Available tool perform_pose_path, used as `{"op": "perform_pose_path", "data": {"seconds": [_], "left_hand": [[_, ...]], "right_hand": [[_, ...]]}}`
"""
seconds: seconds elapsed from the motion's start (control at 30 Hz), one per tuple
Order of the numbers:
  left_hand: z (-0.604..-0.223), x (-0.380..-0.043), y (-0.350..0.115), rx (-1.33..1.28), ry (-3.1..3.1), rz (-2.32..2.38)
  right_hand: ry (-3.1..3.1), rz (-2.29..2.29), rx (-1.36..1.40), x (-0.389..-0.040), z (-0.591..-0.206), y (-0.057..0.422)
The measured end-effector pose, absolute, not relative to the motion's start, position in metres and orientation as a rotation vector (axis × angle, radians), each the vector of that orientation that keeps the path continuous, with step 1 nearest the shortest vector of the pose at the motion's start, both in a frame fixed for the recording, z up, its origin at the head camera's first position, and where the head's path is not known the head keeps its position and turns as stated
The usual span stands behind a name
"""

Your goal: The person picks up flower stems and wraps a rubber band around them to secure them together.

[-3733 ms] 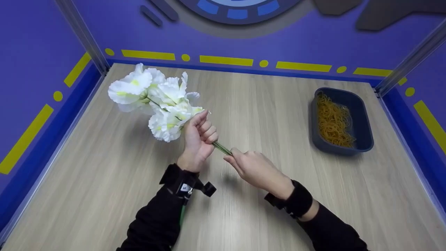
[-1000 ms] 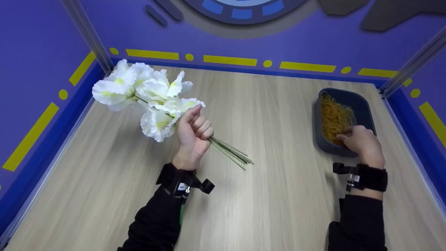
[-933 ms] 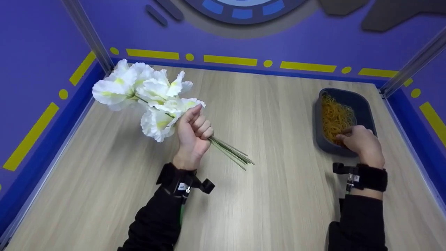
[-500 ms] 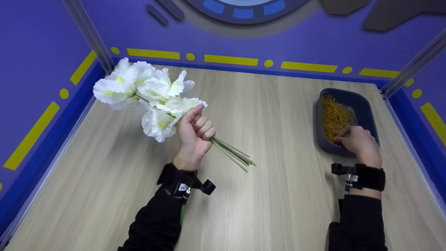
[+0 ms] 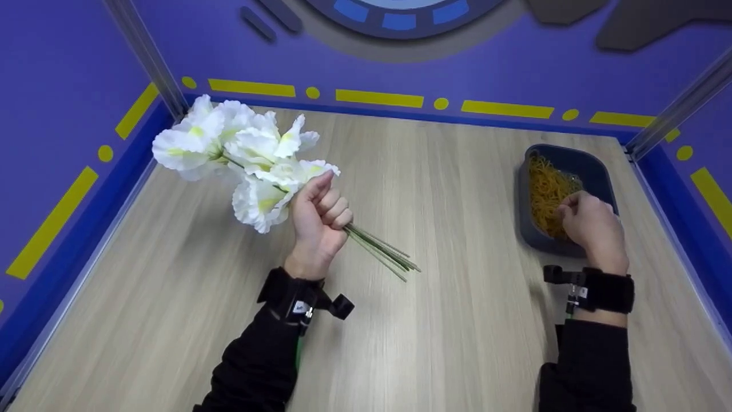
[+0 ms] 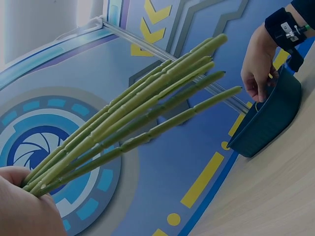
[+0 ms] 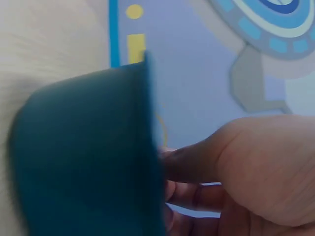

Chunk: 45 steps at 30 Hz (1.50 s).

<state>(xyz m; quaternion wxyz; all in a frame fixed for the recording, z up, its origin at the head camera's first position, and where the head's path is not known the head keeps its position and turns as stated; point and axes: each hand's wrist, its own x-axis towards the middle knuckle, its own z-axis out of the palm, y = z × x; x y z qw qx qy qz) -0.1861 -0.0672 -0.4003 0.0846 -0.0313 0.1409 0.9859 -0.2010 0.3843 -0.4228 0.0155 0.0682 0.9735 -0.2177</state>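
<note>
In the head view my left hand (image 5: 319,220) grips the stems of white artificial flowers (image 5: 257,146), with the blooms toward the back left. Several green stems (image 5: 380,249) stick out from the fist toward the lower right; the left wrist view shows their cut ends (image 6: 221,39) fanned slightly apart. At the right, my right hand (image 5: 595,226) is over the dark plastic box (image 5: 600,177) with thumb and finger pinched together. A thin yellow rubber band (image 7: 162,129) loops up from the pinched fingers in the right wrist view. Below them lies a tangled heap of yellow rubber bands (image 5: 546,194).
The wood-grain table (image 5: 434,343) carries the box near its right side. Blue panels with yellow marks wall in the back (image 5: 389,74), left and right. A black strap with a camera (image 5: 600,289) sits on the right wrist, another strap (image 5: 294,300) on the left.
From the stem ends, my right hand has gone over to the box and into the rubber bands, and has just risen a little with one. My left hand keeps its grip on the flowers.
</note>
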Motion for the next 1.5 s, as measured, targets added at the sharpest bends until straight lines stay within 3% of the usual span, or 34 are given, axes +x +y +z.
{"op": "perform_pose_path", "data": {"seconds": [0.4,0.67,1.5], "left_hand": [[-0.398,-0.184,-0.068,-0.056,0.402,2.934],[-0.398,-0.184,-0.068,-0.067,0.398,2.939],[-0.397,-0.184,-0.069,-0.092,0.403,2.941]], "right_hand": [[3.247,-0.735,0.24,-0.191,-0.401,0.372],[3.313,-0.82,0.118,-0.181,-0.38,0.358],[3.234,-0.93,-1.217,-0.158,-0.358,0.277]]}}
